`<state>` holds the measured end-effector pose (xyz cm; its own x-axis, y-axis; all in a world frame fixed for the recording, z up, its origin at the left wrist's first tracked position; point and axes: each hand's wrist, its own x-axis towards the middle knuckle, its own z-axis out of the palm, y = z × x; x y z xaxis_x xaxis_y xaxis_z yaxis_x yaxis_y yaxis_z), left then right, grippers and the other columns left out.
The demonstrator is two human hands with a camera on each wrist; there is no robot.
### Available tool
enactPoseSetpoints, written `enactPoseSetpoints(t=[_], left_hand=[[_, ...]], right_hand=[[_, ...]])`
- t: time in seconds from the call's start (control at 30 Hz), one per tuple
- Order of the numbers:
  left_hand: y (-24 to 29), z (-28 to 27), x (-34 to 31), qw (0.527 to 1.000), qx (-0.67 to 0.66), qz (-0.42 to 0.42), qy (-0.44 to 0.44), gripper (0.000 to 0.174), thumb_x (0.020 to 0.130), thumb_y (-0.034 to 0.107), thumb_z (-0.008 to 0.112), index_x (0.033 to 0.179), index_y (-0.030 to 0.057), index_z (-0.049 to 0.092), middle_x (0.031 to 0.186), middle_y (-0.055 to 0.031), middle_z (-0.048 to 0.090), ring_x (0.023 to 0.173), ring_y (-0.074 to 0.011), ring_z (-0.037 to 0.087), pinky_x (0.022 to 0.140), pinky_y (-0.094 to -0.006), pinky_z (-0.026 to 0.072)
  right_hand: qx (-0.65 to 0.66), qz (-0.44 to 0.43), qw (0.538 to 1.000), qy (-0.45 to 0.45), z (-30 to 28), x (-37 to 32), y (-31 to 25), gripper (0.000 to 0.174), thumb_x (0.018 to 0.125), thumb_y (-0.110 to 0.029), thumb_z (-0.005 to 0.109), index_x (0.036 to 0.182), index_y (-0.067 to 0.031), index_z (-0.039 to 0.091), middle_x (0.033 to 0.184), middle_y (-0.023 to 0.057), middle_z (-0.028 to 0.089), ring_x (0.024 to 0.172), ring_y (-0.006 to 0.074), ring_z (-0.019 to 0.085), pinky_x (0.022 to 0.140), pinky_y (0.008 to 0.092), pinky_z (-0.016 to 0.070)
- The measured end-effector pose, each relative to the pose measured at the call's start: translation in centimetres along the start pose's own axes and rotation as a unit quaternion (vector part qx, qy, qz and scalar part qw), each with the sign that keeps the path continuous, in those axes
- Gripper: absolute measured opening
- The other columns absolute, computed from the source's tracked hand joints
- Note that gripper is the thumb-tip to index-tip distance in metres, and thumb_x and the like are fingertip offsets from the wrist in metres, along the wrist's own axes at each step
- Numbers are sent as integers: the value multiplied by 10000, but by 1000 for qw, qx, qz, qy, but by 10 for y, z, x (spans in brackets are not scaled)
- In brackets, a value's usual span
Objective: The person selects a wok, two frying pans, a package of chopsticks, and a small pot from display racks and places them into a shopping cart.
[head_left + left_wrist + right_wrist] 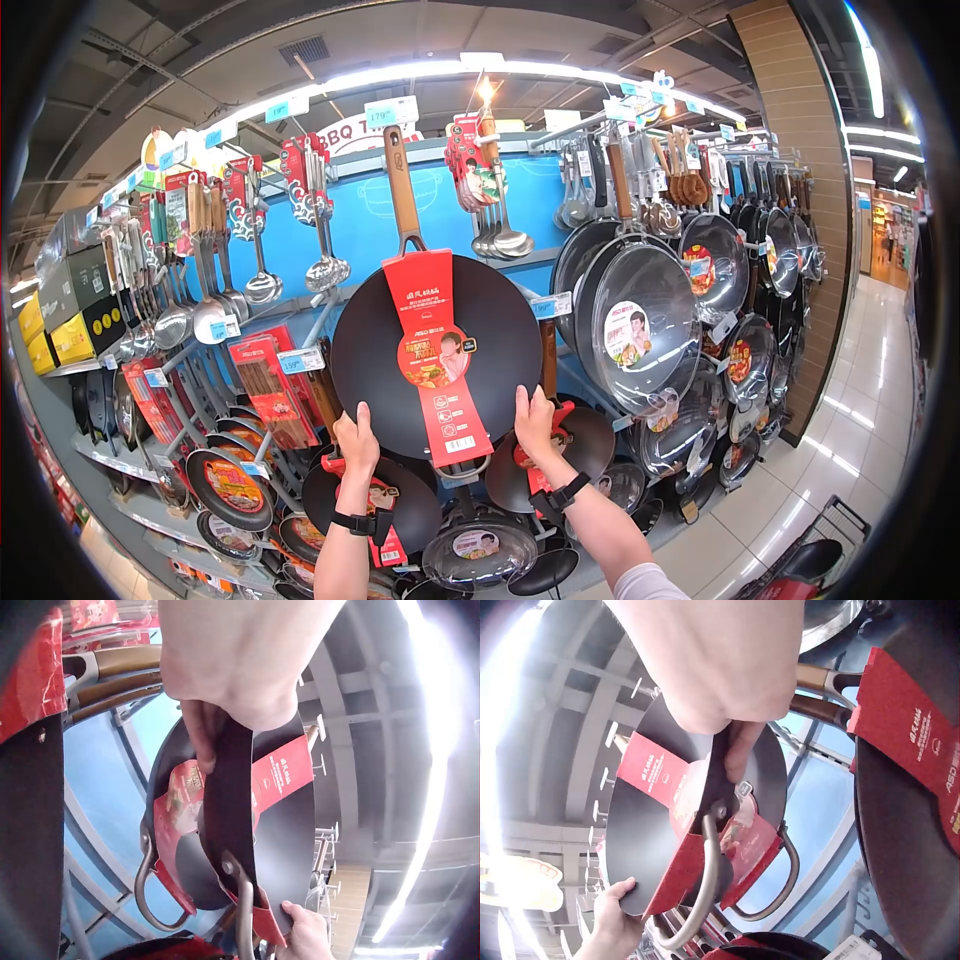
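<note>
A large black wok (370, 320) faces me in the head view, its wooden handle (402, 190) pointing up and a red cardboard sleeve (420, 285) across its middle. My left hand (357, 442) grips the lower left of the rim, thumb on the near side. At the lower right, my right hand (536, 420) pinches the rim the same way. Between the hands, a small metal loop handle (463, 474) sticks out at the bottom. Both wrist views show fingers curled behind the rim and a second wok (774, 761) with a red sleeve close behind.
Clear-lidded pans (640, 330) hang to the right and more frying pans (228, 490) at lower left. Ladles (262, 285) and spatulas hang along the blue back panel (350, 205). Below the wok are other sleeved woks (415, 505). A cart (835, 530) stands on the tiled floor at right.
</note>
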<state>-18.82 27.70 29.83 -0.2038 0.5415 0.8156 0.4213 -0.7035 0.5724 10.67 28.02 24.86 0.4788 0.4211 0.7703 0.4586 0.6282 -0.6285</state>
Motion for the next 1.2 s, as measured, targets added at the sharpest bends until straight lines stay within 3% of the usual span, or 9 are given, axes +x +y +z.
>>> enactPoseSetpoints(t=[0.13, 0.2, 0.23, 0.3, 0.73, 0.8, 1.03, 1.1, 1.2], left_hand=[[-4, 3, 0, 1000, -7, 8, 5, 321, 1016, 192, 484, 1066, -89, 630, 932, -221, 710, 884, -343, 701, 791, -412, 502], [-11, 9, 3, 999, -30, 9, 20, 337, 1017, 220, 506, 1046, -92, 629, 929, -172, 712, 866, -244, 675, 796, -375, 491], [-12, 8, 2, 999, -29, 7, 18, 337, 1017, 220, 506, 1046, -92, 629, 929, -172, 712, 866, -244, 675, 796, -375, 491], [-13, 10, 5, 1000, -28, -3, 11, 341, 1019, 222, 507, 1051, -94, 630, 938, -170, 715, 880, -243, 676, 801, -374, 492], [-19, 15, 20, 999, -20, 23, 34, 321, 1010, 207, 520, 1057, -91, 630, 928, -163, 711, 889, -231, 674, 807, -376, 492], [-13, 9, 14, 1000, -18, 10, 21, 324, 1008, 204, 511, 1053, -95, 627, 915, -230, 707, 866, -322, 707, 768, -398, 502], [-5, 4, -2, 1000, -5, 5, 23, 308, 1006, 180, 507, 1077, -96, 625, 931, -213, 718, 885, -303, 707, 786, -390, 499], [-3, 5, -3, 1000, -7, 9, 27, 307, 1005, 178, 507, 1086, -94, 626, 937, -212, 719, 891, -303, 706, 793, -391, 499], [-2, 4, -4, 1000, -8, -15, 17, 313, 1004, 178, 508, 1105, -93, 627, 966, -210, 722, 917, -287, 706, 812, -389, 499]], right_hand=[[14, -11, 1000, 4, 2, 0, -1, 214, 1014, -167, 535, 994, 41, 584, 701, 166, 630, 587, 234, 620, 567, 358, 465], [3, -2, 1000, -3, 4, 4, 2, 213, 1015, -168, 535, 993, 38, 584, 718, 174, 636, 607, 258, 635, 581, 367, 473], [2, 1, 1000, -3, 5, 2, 3, 213, 1015, -168, 535, 993, 38, 584, 718, 174, 636, 607, 258, 635, 581, 367, 473], [19, -23, 999, 19, 10, 4, 6, 188, 1004, -151, 546, 953, 28, 572, 666, 204, 612, 603, 371, 644, 529, 421, 455], [-8, -33, 999, 30, 22, 6, 9, 175, 995, -142, 555, 1004, 30, 585, 715, 210, 646, 652, 369, 670, 586, 439, 493], [0, -39, 999, 30, 19, 8, 5, 168, 995, -138, 553, 1000, 26, 590, 697, 201, 637, 628, 365, 660, 570, 447, 478], [16, 1, 1000, 0, 7, -2, -1, 166, 995, -134, 547, 974, 26, 589, 672, 202, 617, 608, 371, 649, 541, 424, 463], [-6, -11, 1000, 1, 3, -3, -1, 188, 999, -142, 544, 958, 37, 583, 694, 190, 628, 588, 293, 641, 546, 373, 454], [13, -2, 1000, -15, -1, -3, -2, 191, 995, -139, 545, 984, 48, 584, 721, 205, 636, 623, 307, 654, 569, 380, 468]])
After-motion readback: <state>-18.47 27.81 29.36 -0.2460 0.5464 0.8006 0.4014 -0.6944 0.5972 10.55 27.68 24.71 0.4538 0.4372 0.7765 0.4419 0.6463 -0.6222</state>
